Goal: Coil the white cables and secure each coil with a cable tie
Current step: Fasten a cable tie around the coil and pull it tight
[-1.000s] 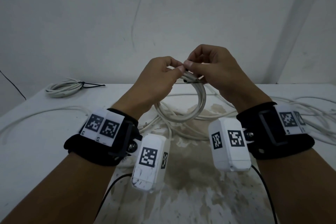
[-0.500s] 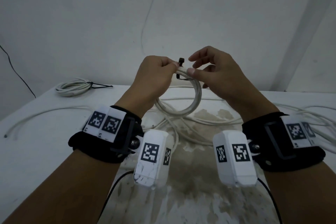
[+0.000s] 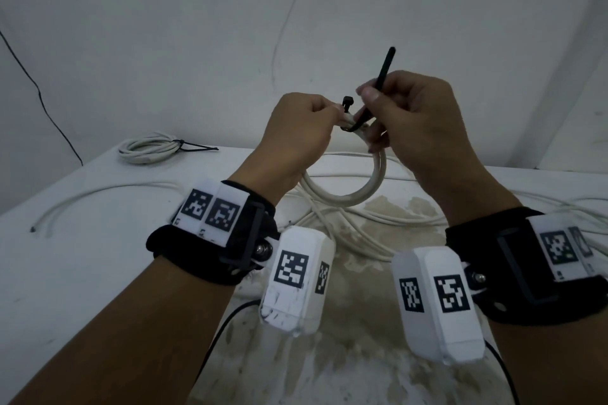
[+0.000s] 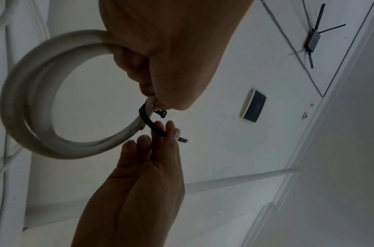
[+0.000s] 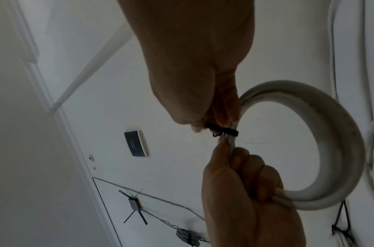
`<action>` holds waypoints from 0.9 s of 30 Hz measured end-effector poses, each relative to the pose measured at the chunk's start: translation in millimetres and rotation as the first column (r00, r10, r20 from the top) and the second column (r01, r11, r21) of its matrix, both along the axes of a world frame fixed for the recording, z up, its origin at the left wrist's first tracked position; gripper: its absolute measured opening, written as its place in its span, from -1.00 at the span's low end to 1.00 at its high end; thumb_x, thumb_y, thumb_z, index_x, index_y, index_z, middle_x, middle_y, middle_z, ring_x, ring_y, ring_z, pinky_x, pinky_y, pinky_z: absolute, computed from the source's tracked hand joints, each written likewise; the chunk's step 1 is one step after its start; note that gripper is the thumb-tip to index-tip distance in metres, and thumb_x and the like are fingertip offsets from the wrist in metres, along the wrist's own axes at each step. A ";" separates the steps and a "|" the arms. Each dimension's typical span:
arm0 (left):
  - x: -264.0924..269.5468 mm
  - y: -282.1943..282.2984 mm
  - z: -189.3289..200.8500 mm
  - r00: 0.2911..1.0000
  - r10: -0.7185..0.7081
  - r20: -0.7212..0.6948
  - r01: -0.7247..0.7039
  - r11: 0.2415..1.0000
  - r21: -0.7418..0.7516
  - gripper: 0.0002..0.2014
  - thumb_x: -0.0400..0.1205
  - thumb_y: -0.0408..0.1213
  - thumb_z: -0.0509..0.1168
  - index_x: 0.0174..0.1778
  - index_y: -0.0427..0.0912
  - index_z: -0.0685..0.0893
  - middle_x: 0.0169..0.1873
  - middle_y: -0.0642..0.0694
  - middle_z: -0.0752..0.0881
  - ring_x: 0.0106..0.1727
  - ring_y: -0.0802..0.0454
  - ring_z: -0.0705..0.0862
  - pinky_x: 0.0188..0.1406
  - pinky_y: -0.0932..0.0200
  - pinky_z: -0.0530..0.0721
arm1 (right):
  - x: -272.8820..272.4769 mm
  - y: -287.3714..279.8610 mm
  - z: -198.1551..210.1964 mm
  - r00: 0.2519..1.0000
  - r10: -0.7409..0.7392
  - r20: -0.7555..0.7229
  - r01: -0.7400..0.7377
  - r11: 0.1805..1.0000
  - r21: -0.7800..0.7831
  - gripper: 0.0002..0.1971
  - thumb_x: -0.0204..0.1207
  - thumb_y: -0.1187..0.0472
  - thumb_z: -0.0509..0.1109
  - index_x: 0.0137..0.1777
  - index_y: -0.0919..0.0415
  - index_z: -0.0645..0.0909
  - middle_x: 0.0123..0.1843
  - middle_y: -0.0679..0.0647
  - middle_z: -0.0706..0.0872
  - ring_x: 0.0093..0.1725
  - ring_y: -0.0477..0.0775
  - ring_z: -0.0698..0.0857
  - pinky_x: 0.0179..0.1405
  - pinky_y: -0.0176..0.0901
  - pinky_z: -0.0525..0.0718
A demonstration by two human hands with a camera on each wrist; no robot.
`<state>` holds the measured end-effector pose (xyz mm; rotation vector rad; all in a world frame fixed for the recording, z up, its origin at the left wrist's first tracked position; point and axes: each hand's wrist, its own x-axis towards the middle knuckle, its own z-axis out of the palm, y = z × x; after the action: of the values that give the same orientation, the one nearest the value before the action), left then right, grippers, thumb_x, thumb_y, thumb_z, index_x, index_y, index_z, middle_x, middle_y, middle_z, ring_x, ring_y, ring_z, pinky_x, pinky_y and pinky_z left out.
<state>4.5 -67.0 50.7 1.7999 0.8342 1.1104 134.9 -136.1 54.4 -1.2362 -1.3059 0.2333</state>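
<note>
while l hand (image 3: 297,128) grips coil (image 3: 342,196), r fingers (image 3: 370,94) pinch tie (image 3: 383,72).

Looks like a bare utility/back room used as a makeshift workbench, not a home living space. Plain white walls (image 3: 164,26) w/ thin wires (image 3: 286,26) running down them. White table (image 3: 65,256) w/ worn, stained, peeling top; loose white cables (image 3: 378,223) spread across it, plus one tied coil (image 3: 148,151) at the far left. Ceiling (image 4: 266,150) has a router w/ antennas (image 4: 313,38) & a flat dark wall-box (image 4: 253,107) mounted on it, cable runs stapled along.
</note>
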 end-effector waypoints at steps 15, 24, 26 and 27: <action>-0.2 4.6 -3.9 0.994 0.106 -0.030 -0.107 0.994 -0.035 -0.80 0.68 -0.31 0.27 -0.09 -0.20 0.82 -0.49 0.02 0.55 -0.72 0.23 0.31 -0.69 0.38 0.25 | 0.0 0.9 -0.7 0.909 -0.199 0.367 0.198 0.979 0.042 -0.76 0.49 0.31 0.40 0.07 0.14 0.84 -0.24 -0.02 0.83 -0.26 -0.04 0.80 -0.10 -0.05 0.79; -0.1 6.1 -5.5 0.992 0.114 -0.052 -0.115 0.993 -0.014 -0.80 0.68 -0.30 0.28 -0.16 -0.21 0.80 -0.50 0.04 0.56 -0.73 0.23 0.33 -0.72 0.42 0.26 | -2.5 -0.2 -0.3 0.879 -0.202 0.431 0.215 0.976 0.019 -0.75 0.48 0.34 0.43 0.07 0.13 0.85 -0.38 -0.21 0.69 -0.37 -0.15 0.75 -0.16 -0.27 0.74; -0.2 6.4 -5.8 0.992 0.109 -0.064 -0.110 0.994 -0.006 -0.80 0.68 -0.30 0.28 -0.15 -0.24 0.80 -0.52 0.09 0.57 -0.73 0.25 0.35 -0.72 0.45 0.27 | -2.5 -0.6 -0.5 0.877 -0.202 0.437 0.219 0.976 0.011 -0.76 0.48 0.34 0.41 0.05 0.14 0.85 -0.44 -0.16 0.70 -0.40 -0.08 0.78 -0.17 -0.17 0.77; -0.3 6.5 -6.2 0.992 0.104 -0.073 -0.105 0.994 -0.003 -0.80 0.68 -0.30 0.28 -0.14 -0.25 0.80 -0.50 0.07 0.57 -0.73 0.25 0.35 -0.72 0.45 0.27 | -2.3 -0.6 -0.4 0.877 -0.204 0.436 0.224 0.975 0.005 -0.76 0.48 0.34 0.41 0.05 0.14 0.85 -0.45 -0.14 0.70 -0.40 -0.05 0.78 -0.18 -0.12 0.78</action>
<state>4.2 -60.4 44.5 1.8174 0.9841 1.1124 132.6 -136.7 53.9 -1.5167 -1.5309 -0.1872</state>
